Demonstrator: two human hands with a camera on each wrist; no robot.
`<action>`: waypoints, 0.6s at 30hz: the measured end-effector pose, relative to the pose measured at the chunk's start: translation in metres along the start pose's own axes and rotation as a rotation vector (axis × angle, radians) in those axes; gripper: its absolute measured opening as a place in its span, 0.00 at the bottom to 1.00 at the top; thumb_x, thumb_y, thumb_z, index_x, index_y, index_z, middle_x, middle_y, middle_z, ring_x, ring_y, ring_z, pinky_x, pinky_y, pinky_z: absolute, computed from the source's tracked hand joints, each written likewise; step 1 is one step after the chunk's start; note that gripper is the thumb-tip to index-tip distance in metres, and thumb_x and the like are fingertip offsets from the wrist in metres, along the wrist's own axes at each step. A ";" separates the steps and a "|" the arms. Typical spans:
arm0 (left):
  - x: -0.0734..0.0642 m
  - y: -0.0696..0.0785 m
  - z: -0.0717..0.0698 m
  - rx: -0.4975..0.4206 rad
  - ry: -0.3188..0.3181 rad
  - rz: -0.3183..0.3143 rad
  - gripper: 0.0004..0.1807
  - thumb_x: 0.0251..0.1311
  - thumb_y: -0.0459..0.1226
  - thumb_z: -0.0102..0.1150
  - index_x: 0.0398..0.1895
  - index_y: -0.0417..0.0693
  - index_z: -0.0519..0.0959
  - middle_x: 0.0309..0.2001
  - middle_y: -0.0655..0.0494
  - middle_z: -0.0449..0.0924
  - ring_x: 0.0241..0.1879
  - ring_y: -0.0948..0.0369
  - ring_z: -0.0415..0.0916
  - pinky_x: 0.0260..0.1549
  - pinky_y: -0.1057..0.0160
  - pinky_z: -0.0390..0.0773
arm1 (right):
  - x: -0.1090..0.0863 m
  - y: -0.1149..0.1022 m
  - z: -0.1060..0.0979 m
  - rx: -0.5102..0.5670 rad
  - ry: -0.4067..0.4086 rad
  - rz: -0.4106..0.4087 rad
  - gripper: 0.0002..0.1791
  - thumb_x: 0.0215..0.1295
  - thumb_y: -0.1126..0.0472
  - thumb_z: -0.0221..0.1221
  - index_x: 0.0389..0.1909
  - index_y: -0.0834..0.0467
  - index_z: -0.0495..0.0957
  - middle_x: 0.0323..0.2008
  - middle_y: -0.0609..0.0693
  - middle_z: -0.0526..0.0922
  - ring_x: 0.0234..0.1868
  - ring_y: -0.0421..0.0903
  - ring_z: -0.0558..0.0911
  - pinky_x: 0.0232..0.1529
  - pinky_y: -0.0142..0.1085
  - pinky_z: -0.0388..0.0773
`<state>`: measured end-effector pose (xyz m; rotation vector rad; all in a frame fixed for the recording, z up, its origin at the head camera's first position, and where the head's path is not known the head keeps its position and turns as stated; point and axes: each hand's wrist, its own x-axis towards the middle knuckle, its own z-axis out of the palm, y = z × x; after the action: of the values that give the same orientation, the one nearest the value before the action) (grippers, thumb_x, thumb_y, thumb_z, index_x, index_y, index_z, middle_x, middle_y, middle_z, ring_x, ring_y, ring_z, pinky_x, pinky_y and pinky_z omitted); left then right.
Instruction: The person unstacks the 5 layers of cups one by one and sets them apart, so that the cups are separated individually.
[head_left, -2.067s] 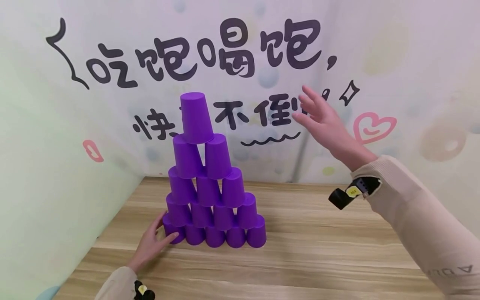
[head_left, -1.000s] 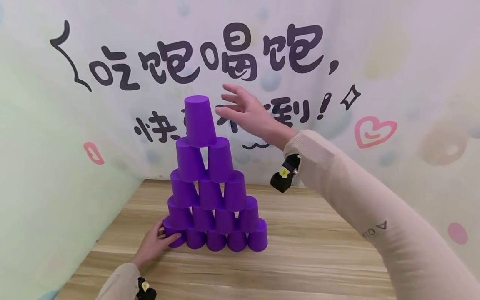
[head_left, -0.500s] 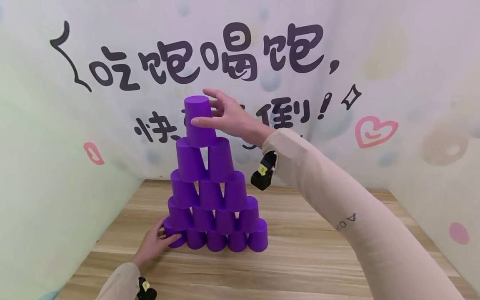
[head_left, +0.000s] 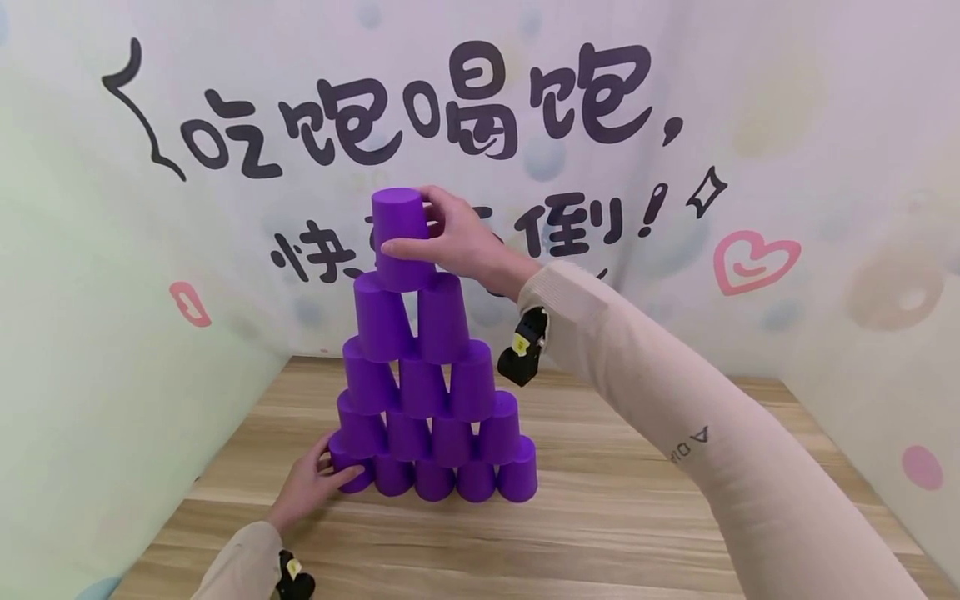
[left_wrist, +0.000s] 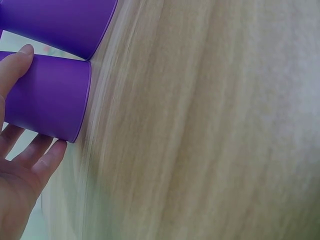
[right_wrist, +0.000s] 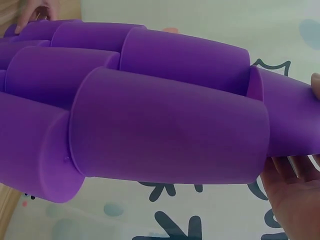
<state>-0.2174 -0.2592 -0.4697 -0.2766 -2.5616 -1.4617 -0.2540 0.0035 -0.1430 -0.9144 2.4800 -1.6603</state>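
Purple cups [head_left: 422,387] stand mouth-down in a pyramid whose rows narrow upward to a single cup. My right hand [head_left: 467,240] holds that top cup [head_left: 397,218], thumb across its near side and fingers behind. The top cup rests on the two cups below it. At the pyramid's lower left, my left hand [head_left: 303,485] grips the end cup [head_left: 351,455] of the bottom row. In the left wrist view, the thumb lies on one side of this cup [left_wrist: 50,95] and the fingertips touch the opposite side.
A wooden tabletop [head_left: 600,492] carries the pyramid. Behind it hangs a pale backdrop [head_left: 765,117] with large black lettering and a pink heart [head_left: 753,262]. Pale side panels [head_left: 112,350] flank the table. A black wrist camera [head_left: 522,348] sits below the right sleeve.
My right hand has come in from the right to the top cup, and its thumb and fingers have closed around it. The left hand stays at the bottom-left cup; the pyramid stands as before.
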 end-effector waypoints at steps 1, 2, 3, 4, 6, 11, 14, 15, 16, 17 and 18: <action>0.000 0.000 0.000 -0.001 -0.002 -0.003 0.33 0.46 0.36 0.66 0.57 0.37 0.64 0.49 0.37 0.71 0.50 0.44 0.68 0.48 0.48 0.71 | -0.003 -0.004 -0.001 0.002 0.007 -0.002 0.29 0.53 0.60 0.62 0.55 0.59 0.63 0.44 0.54 0.75 0.43 0.44 0.75 0.43 0.32 0.74; 0.000 0.000 0.000 -0.002 -0.004 -0.007 0.33 0.46 0.37 0.66 0.57 0.37 0.64 0.49 0.37 0.70 0.50 0.44 0.67 0.48 0.48 0.71 | -0.005 -0.007 -0.001 0.003 0.014 -0.006 0.29 0.54 0.61 0.61 0.56 0.59 0.62 0.45 0.54 0.75 0.44 0.45 0.75 0.44 0.32 0.74; 0.000 0.000 0.001 -0.003 -0.006 -0.010 0.34 0.47 0.37 0.65 0.57 0.38 0.64 0.49 0.37 0.70 0.50 0.44 0.67 0.49 0.48 0.71 | -0.007 -0.010 -0.003 0.005 0.019 -0.011 0.29 0.54 0.62 0.61 0.56 0.60 0.62 0.45 0.55 0.74 0.44 0.45 0.74 0.44 0.31 0.74; 0.001 0.000 0.001 -0.003 -0.008 -0.012 0.34 0.47 0.37 0.65 0.57 0.38 0.64 0.50 0.37 0.70 0.50 0.44 0.67 0.49 0.48 0.71 | -0.008 -0.013 -0.004 0.011 0.023 -0.019 0.29 0.54 0.62 0.61 0.56 0.61 0.62 0.45 0.55 0.74 0.44 0.45 0.74 0.44 0.31 0.74; 0.001 0.001 0.001 -0.008 -0.012 -0.016 0.34 0.47 0.38 0.65 0.58 0.38 0.63 0.50 0.38 0.70 0.51 0.44 0.66 0.49 0.48 0.70 | -0.008 -0.015 -0.008 0.030 0.030 -0.030 0.29 0.54 0.63 0.60 0.57 0.61 0.61 0.45 0.56 0.74 0.45 0.46 0.74 0.44 0.31 0.75; 0.001 0.002 0.000 -0.015 -0.019 -0.023 0.34 0.47 0.38 0.65 0.58 0.38 0.63 0.50 0.37 0.69 0.51 0.44 0.66 0.50 0.48 0.70 | 0.001 -0.007 -0.022 0.076 0.062 -0.052 0.32 0.52 0.62 0.63 0.57 0.60 0.61 0.46 0.55 0.74 0.45 0.45 0.74 0.43 0.32 0.76; 0.001 0.002 0.000 -0.010 -0.018 -0.036 0.35 0.47 0.38 0.65 0.58 0.38 0.62 0.51 0.36 0.69 0.51 0.43 0.66 0.50 0.48 0.70 | 0.005 -0.001 -0.032 0.077 0.098 -0.061 0.33 0.50 0.61 0.64 0.57 0.58 0.62 0.45 0.54 0.74 0.45 0.44 0.74 0.44 0.32 0.75; 0.001 0.002 0.000 -0.007 -0.017 -0.040 0.35 0.47 0.38 0.65 0.58 0.38 0.62 0.51 0.36 0.69 0.51 0.43 0.66 0.50 0.48 0.70 | 0.005 0.000 -0.035 0.075 0.109 -0.061 0.34 0.50 0.61 0.65 0.58 0.57 0.61 0.46 0.53 0.74 0.45 0.44 0.74 0.45 0.33 0.75; 0.001 0.001 0.000 -0.003 -0.015 -0.042 0.35 0.47 0.38 0.65 0.58 0.38 0.63 0.51 0.36 0.69 0.51 0.43 0.66 0.49 0.48 0.70 | 0.004 0.002 -0.039 0.068 0.121 -0.059 0.34 0.50 0.61 0.65 0.58 0.57 0.61 0.46 0.53 0.74 0.46 0.44 0.74 0.46 0.33 0.75; 0.002 0.001 0.000 0.001 -0.011 -0.042 0.35 0.47 0.38 0.66 0.58 0.38 0.63 0.51 0.36 0.69 0.51 0.43 0.67 0.49 0.48 0.71 | 0.003 0.002 -0.043 0.068 0.130 -0.053 0.34 0.50 0.61 0.65 0.58 0.57 0.61 0.47 0.53 0.73 0.46 0.44 0.74 0.47 0.33 0.74; 0.002 0.001 0.000 0.005 -0.008 -0.039 0.35 0.46 0.39 0.66 0.58 0.38 0.63 0.50 0.36 0.69 0.50 0.43 0.67 0.49 0.49 0.71 | 0.001 0.003 -0.048 0.069 0.139 -0.042 0.35 0.50 0.61 0.64 0.58 0.56 0.60 0.47 0.53 0.73 0.46 0.44 0.74 0.47 0.33 0.74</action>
<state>-0.2188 -0.2587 -0.4689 -0.2342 -2.5909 -1.4696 -0.2721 0.0439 -0.1247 -0.8778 2.4864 -1.8718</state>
